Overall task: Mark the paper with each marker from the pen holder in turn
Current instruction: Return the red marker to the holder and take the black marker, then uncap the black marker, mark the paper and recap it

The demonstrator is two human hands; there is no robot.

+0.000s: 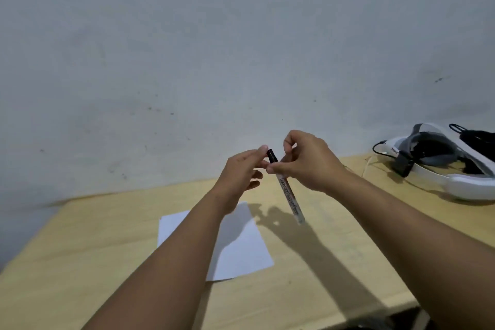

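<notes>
A white-barrelled marker (289, 197) with a black cap hangs tilted above the table, its cap end up and its tail down toward me. My right hand (308, 162) pinches the barrel just below the cap. My left hand (242, 171) has its fingertips on the black cap (272, 156). A white sheet of paper (241, 244) lies flat on the wooden table (107, 236) below my left forearm, which covers part of it. I see no marks on the visible part of the paper. No pen holder is in view.
A white and black headset (439, 161) with a cable lies at the table's far right. A pale wall stands right behind the table's far edge. The table's left edge runs diagonally at the lower left.
</notes>
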